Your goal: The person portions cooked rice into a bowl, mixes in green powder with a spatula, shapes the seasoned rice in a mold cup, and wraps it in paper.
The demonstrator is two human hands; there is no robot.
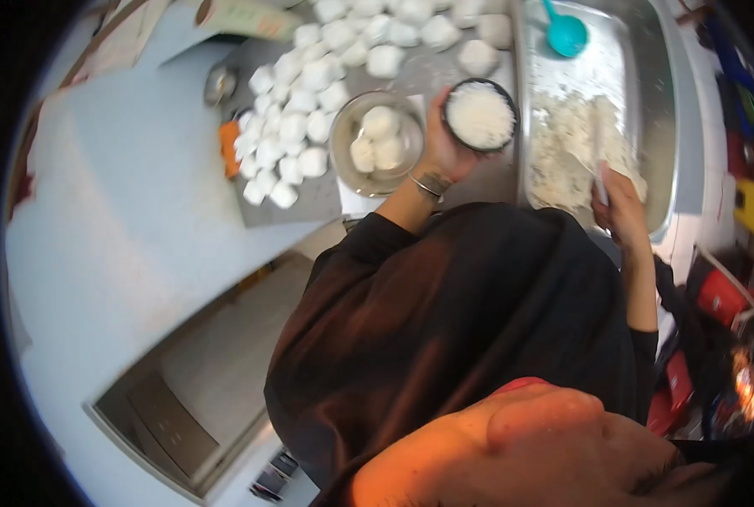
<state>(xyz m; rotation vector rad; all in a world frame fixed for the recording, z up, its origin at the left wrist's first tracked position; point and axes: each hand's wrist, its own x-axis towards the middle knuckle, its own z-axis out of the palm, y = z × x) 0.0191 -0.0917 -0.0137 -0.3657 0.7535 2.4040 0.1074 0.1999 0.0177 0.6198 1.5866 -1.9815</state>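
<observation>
My left hand is wrapped round a small black bowl filled with a white, grainy mass. In my right hand is a long, pale, flat tool, perhaps a spatula; its exact kind is unclear. Its blade lies over a lumpy, off-white mass in a deep metal tray. Beside my left wrist stands a round metal bowl with several white balls in it.
Many white rounded pieces cover the grey surface beyond the bowl. A turquoise scoop lies at the tray's far end. An orange object and a small metal container stand at the left. A white worktop extends leftward.
</observation>
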